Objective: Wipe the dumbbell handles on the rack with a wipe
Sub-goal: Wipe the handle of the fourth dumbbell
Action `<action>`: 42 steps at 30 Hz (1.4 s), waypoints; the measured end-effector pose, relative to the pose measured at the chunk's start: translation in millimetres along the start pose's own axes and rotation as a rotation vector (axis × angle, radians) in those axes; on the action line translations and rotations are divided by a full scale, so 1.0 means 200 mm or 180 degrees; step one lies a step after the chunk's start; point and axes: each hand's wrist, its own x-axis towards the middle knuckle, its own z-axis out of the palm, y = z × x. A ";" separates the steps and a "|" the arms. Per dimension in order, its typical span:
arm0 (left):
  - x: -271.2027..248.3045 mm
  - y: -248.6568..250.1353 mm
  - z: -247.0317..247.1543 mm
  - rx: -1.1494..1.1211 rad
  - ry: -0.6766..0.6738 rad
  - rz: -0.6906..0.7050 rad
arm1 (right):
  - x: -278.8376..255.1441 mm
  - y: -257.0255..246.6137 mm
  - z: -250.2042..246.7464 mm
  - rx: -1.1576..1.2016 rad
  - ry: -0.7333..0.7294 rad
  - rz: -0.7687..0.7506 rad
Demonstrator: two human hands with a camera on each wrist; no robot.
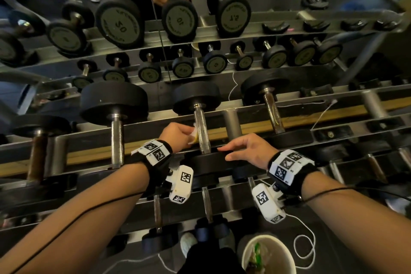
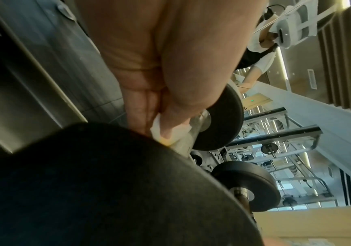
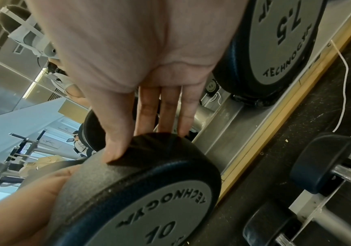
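A 10-marked dumbbell lies on the rack's top tier, its steel handle (image 1: 202, 131) running away from me between two black heads. My left hand (image 1: 178, 134) pinches a small white wipe (image 1: 193, 134) against the handle's left side; in the left wrist view the wipe (image 2: 166, 134) sits between thumb and fingers at the handle (image 2: 193, 131). My right hand (image 1: 246, 150) rests with straight fingers on the near head (image 1: 213, 162), also seen in the right wrist view as fingers (image 3: 147, 113) lying over the head (image 3: 149, 191).
Neighbouring dumbbells lie left (image 1: 116, 138) and right (image 1: 274, 115) on the same tier, with smaller ones on the lower tier (image 1: 208, 207). A mirror behind the rack repeats everything. A white bin (image 1: 268, 256) with rubbish stands on the floor by my feet.
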 end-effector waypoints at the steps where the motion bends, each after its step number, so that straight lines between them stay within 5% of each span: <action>1: -0.01 -0.01 -0.01 0.0109 -0.0134 0.0051 | 0.00 0.00 0.00 0.0013 -0.0010 0.0005; 4: -0.04 -0.04 -0.04 0.0250 -0.0446 0.0143 | 0.00 0.01 0.00 0.0023 -0.0045 -0.0010; 11: 0.09 -0.01 -0.06 -0.0611 0.0532 -0.0287 | -0.01 0.02 0.02 -0.0032 0.0093 -0.0024; 22: -0.09 0.02 0.04 -0.0162 -0.0168 -0.0103 | -0.03 0.01 0.03 0.0228 0.0121 -0.0086; 26: -0.20 0.08 -0.03 0.0294 -0.0661 0.0335 | -0.01 0.00 0.02 0.0153 0.0082 -0.0052; 29: -0.21 0.20 -0.10 0.0093 -0.0234 0.0800 | -0.01 0.00 0.01 0.0183 0.0092 -0.0002; 32: -0.13 0.28 -0.13 0.0741 0.0762 0.1077 | -0.02 0.00 0.03 0.0218 0.0170 0.0005; 36: -0.01 0.27 -0.05 0.2299 0.0124 0.0988 | -0.05 0.01 0.04 0.0483 0.0233 0.0017; 42: -0.06 0.20 0.01 0.3065 -0.0194 0.1063 | -0.06 0.00 0.07 0.0412 0.0387 0.0048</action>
